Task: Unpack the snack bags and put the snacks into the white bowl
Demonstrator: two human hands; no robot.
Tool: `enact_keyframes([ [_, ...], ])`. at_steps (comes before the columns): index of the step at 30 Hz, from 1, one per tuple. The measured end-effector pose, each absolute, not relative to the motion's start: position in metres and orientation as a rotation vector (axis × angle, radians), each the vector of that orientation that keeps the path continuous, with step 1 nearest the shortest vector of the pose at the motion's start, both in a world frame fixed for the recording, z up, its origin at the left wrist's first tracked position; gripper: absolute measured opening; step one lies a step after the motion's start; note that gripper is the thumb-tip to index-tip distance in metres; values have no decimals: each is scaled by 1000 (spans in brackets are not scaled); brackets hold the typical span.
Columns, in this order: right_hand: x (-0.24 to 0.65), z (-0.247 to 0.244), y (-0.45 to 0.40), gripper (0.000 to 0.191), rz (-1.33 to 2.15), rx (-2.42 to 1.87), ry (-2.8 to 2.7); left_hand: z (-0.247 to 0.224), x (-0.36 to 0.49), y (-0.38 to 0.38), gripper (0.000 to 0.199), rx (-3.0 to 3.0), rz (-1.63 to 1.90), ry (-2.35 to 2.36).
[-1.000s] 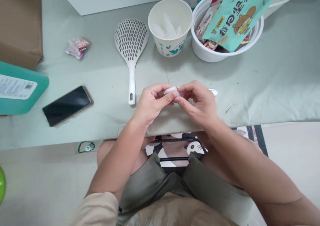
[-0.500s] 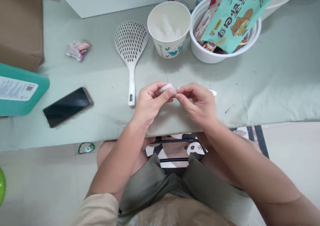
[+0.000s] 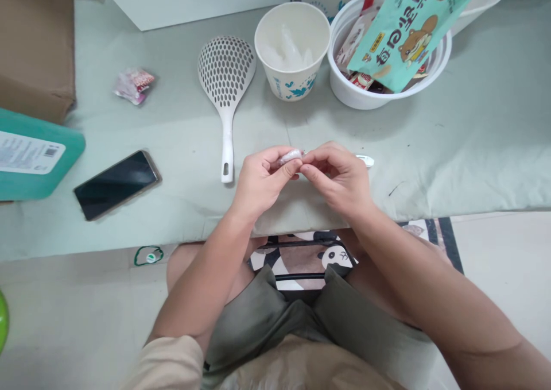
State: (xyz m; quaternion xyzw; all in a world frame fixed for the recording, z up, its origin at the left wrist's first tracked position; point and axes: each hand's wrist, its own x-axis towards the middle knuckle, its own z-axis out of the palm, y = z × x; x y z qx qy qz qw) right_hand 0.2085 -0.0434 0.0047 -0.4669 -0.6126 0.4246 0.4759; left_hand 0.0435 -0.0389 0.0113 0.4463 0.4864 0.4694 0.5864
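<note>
My left hand is closed, with thumb and fingers round a small, crumpled clear plastic bag. The fingertips of my right hand pinch that bag at its right end, so both hands meet over the table's front part. What lies inside the bag, if anything, I cannot make out. Behind the right hand a white object pokes out, mostly covered. Beyond the hands stands a paper cup with translucent, whitish crumpled pieces in it.
A white slotted skimmer lies left of the cup. To its right, a white tub holds snack packets, a turquoise one on top. Farther left are a phone, a small wrapped packet, a green container and a cardboard box.
The plastic bag now looks smaller and lower between my fingers. My left hand has shifted slightly right, and both hands still hold the bag.
</note>
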Motion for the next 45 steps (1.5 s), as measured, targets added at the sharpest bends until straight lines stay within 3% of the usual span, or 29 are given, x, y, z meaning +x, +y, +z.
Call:
enact_keyframes([
  [7, 205, 1, -40, 15, 1122, -1196, -1412, 14, 41, -40, 38, 1126, 1058, 1093],
  [14, 199, -1, -44, 29, 1272, -1145, -1286, 15, 39, -38, 44, 1172, 1104, 1148],
  [19, 195, 5, -40, 31, 1299, -1131, -1174, 17, 37, -34, 44, 1156, 1073, 1133],
  [30, 176, 9, -38, 35, 1367, -1114, -1180, 29, 22, -31, 19, 1175, 1058, 1256],
  [40, 156, 9, -34, 30, 1296, -1099, -1240, 29, 0, -31, 19, 1419, 942, 1251],
  [45, 151, 18, -41, 37, 1290, -1129, -1256, 34, -4, -35, 19, 1421, 915, 1226],
])
